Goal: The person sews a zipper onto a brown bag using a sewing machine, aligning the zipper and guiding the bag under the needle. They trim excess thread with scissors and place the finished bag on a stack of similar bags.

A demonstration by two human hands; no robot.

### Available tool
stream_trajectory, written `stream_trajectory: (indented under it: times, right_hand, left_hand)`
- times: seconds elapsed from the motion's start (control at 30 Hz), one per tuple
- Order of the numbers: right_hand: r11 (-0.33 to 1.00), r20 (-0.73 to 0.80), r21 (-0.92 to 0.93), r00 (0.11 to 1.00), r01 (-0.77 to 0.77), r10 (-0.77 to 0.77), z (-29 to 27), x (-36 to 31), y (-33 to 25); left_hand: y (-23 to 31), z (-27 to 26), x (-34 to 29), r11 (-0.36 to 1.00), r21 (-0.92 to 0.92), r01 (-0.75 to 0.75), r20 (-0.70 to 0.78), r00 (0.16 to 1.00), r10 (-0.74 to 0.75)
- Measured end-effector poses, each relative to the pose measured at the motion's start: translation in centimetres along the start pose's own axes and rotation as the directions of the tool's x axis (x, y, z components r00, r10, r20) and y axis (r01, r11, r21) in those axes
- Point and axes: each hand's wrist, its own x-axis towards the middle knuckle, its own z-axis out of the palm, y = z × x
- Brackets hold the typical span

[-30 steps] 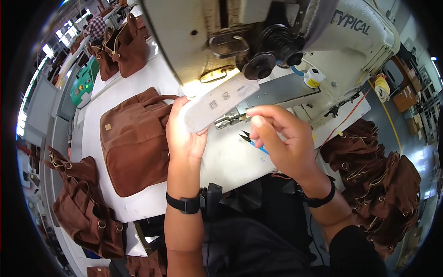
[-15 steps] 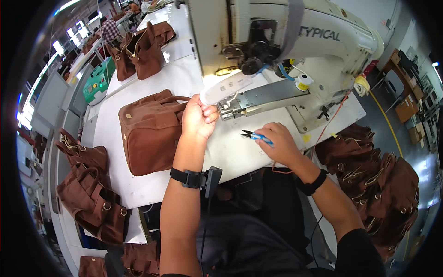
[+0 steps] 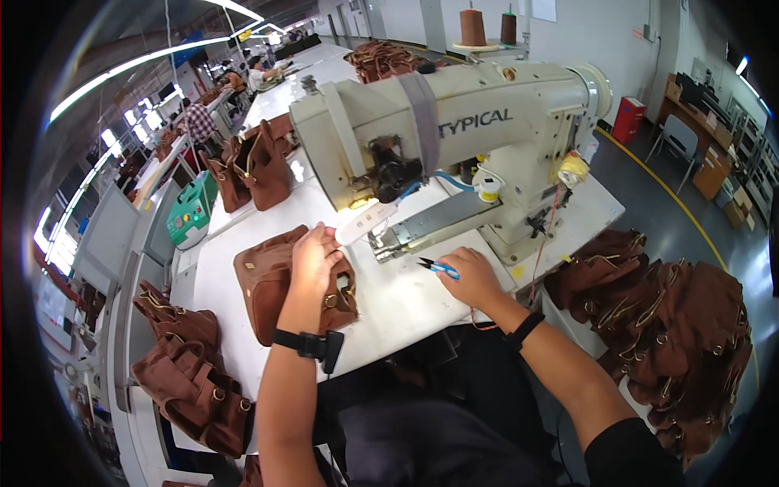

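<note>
My left hand (image 3: 315, 258) has its fingers curled, its fingertips at the tip of a white oblong lamp-like piece (image 3: 365, 224) by the sewing machine's head. Whatever those fingers may hold does not show. Behind and below this hand, a brown bag (image 3: 264, 280) stands on the white table, partly hidden by the wrist; its handle and a metal ring show on the right. In my right hand (image 3: 473, 278) are thread snips (image 3: 444, 269) with blue grips, their dark blades pointing left, over the table in front of the machine's arm (image 3: 438, 227).
The sewing machine (image 3: 487, 109) fills the far side. Brown bags pile up on the right (image 3: 673, 341), hang at the left table edge (image 3: 191, 390) and stand farther back (image 3: 264, 174). A green box (image 3: 193, 213) sits at left. Orange thread (image 3: 552, 231) runs down the machine's right.
The view has tilted up, showing more of the machine and room. The brown bag looks turned, its handle and ring now showing right of my left wrist. The snips stay in my right hand.
</note>
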Motion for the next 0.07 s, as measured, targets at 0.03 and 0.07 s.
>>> stream_trajectory:
  times: [0.03, 0.07]
  right_hand:
    - [1.000, 0.013, -0.002, 1.000, -0.004, 0.004, 0.2, 0.0, 0.3]
    - [1.000, 0.032, 0.006, 0.999, 0.002, -0.002, 0.8, 0.1, 0.4]
  left_hand:
    - [1.7, -0.9, -0.4, 0.990, 0.137, -0.027, -0.059, 0.998, 0.035]
    - [2.9, -3.3, 0.0, 0.950, 0.306, -0.067, -0.043, 0.996, 0.084]
